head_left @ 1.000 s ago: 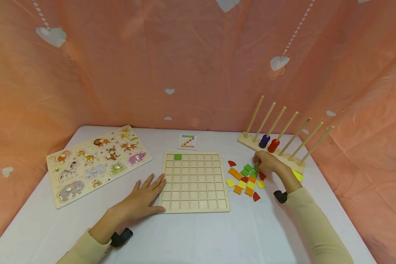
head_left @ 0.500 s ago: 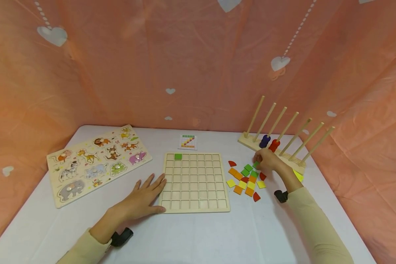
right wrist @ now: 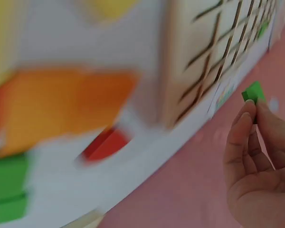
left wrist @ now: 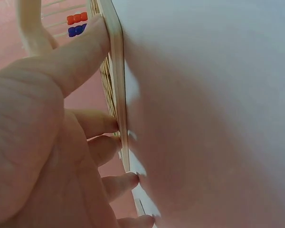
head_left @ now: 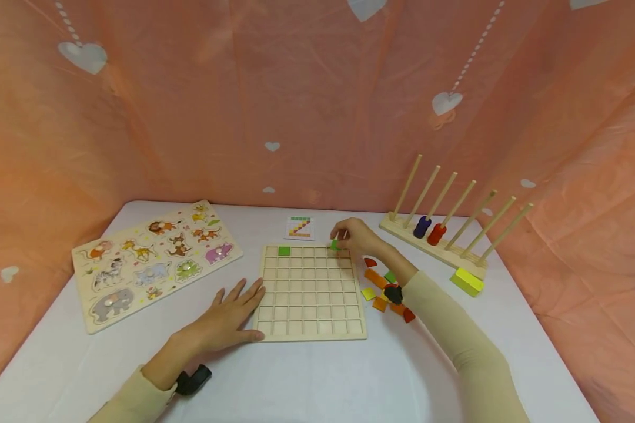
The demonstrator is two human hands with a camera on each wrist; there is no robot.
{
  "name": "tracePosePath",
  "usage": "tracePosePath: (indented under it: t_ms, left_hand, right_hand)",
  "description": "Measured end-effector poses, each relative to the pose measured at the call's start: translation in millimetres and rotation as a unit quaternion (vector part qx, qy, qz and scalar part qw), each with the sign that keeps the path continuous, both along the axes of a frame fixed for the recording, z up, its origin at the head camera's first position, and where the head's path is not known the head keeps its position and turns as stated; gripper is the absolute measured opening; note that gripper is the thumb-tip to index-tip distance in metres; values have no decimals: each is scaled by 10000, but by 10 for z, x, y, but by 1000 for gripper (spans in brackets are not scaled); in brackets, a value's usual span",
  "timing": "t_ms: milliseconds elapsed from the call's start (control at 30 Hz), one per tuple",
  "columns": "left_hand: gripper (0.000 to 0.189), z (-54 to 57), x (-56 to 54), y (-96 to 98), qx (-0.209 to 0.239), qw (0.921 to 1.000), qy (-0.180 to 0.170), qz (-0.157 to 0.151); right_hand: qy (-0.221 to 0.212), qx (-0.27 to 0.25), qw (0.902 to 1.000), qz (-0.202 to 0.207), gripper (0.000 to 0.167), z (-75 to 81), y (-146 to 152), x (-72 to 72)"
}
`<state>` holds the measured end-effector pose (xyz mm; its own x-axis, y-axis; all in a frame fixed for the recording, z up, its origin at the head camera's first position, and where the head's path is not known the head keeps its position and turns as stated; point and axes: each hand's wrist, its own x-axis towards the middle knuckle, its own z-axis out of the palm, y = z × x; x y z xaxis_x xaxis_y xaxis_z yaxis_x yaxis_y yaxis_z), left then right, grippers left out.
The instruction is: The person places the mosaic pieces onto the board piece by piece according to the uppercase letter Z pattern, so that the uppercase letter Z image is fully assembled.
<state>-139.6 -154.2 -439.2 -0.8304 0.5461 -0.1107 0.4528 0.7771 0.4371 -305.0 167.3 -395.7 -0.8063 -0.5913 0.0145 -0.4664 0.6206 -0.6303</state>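
Note:
A wooden grid board [head_left: 309, 298] lies flat in the middle of the table, one green square tile [head_left: 284, 251] sitting in its top row. Along the board's left edge rests my left hand [head_left: 231, 314], fingers spread; the left wrist view shows its thumb [left wrist: 88, 50] against the board's side. My right hand [head_left: 357, 238] pinches another green square tile [right wrist: 253, 91] between thumb and fingertips, over the board's top right part. Behind the board lies a small pattern card [head_left: 299, 228]. Loose orange, yellow, red and green tiles [head_left: 376, 278] lie right of the board, partly hidden under the right forearm.
An animal peg puzzle [head_left: 153, 264] lies at the left. At the back right stands a wooden rack of upright pegs [head_left: 439, 249] with blue and red beads. A yellow block or stack [head_left: 467, 282] lies in front of it. A pink curtain hangs behind the table.
My right hand has moved left from the loose tiles to the board's top right, carrying a green tile. The left hand has stayed in place.

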Motion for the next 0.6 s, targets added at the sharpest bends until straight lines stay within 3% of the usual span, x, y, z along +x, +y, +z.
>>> tracePosePath:
  t_ms: [267,600]
  left_hand:
    - [91,-8,-10,-10,-2,10000,79,-11]
    - [91,14,3,-4,25,9999,154,-57]
  right_hand:
    - [4,407,9986,349,11,-91,-648,-92]
    - [49,511,9984,234,11,-195,-904,-107]
